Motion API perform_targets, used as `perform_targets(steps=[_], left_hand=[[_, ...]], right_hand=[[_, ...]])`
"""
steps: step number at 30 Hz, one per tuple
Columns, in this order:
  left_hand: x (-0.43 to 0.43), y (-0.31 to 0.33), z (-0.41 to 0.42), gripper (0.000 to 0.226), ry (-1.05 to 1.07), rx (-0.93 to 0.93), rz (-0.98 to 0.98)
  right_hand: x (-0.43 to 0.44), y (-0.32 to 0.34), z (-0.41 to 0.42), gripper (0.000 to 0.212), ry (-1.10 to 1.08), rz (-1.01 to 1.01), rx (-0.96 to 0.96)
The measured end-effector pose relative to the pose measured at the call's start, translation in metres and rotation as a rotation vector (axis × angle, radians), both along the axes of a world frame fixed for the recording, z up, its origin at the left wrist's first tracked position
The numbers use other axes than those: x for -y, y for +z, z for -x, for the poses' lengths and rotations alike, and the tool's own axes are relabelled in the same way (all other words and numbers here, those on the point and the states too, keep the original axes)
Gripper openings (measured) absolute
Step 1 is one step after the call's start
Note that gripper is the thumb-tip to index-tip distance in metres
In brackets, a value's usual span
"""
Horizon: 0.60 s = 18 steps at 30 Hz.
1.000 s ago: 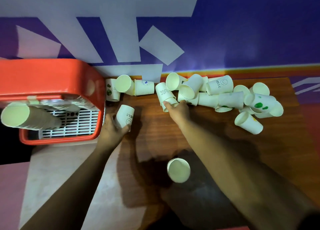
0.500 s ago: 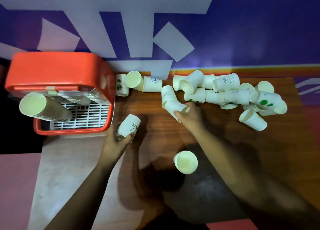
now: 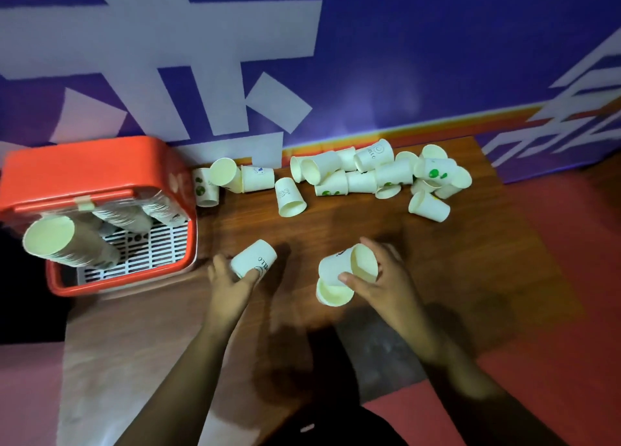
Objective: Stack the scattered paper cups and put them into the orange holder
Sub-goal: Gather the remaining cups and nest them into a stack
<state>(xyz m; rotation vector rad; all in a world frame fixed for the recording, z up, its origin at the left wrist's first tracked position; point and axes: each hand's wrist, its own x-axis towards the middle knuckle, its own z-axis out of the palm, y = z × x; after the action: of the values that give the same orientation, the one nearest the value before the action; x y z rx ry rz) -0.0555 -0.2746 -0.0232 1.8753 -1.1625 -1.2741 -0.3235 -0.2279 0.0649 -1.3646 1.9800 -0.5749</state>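
My left hand grips a white paper cup printed "HELLO", tilted, near the orange holder. My right hand holds another white cup on its side, right above a lone upright cup on the wooden table. Several cups lie scattered along the table's far edge. One cup stands apart, mouth toward me. A long stack of cups lies inside the holder on its white grate.
The blue wall with white shapes rises right behind the cups. The holder sits left of the table, beside a pale surface. Red floor shows to the right of the table.
My right hand has pulled a cup out of the far pile and brought it toward me, over the lone cup. My left hand with its cup has moved slightly right of the holder.
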Motion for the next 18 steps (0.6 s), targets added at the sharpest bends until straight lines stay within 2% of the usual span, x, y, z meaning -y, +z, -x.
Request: perform_targets(steps=[3,6,11,13,18], left_hand=[[-0.011,0.005,-0.001,0.058,-0.008,-0.058,0.039],[-0.019,0.012,-0.004,0.060,-0.038,-0.074,0.065],[-0.029,0.027,-0.005,0.055,-0.121,-0.070,0.155],[-0.032,0.034,-0.001,0.057,-0.183,-0.052,0.175],[-0.041,0.048,0.021,0.067,-0.362,0.036,0.249]], right_hand=[[-0.020,-0.009,-0.013,0.075,0.042,0.064,-0.013],[-0.024,-0.022,-0.023,0.077,0.121,0.137,-0.204],[-0.019,-0.050,-0.038,0.086,0.286,0.013,-0.349],[-0.019,-0.061,-0.041,0.091,0.329,-0.023,-0.358],[-0.020,-0.062,-0.033,0.104,0.314,-0.066,-0.245]])
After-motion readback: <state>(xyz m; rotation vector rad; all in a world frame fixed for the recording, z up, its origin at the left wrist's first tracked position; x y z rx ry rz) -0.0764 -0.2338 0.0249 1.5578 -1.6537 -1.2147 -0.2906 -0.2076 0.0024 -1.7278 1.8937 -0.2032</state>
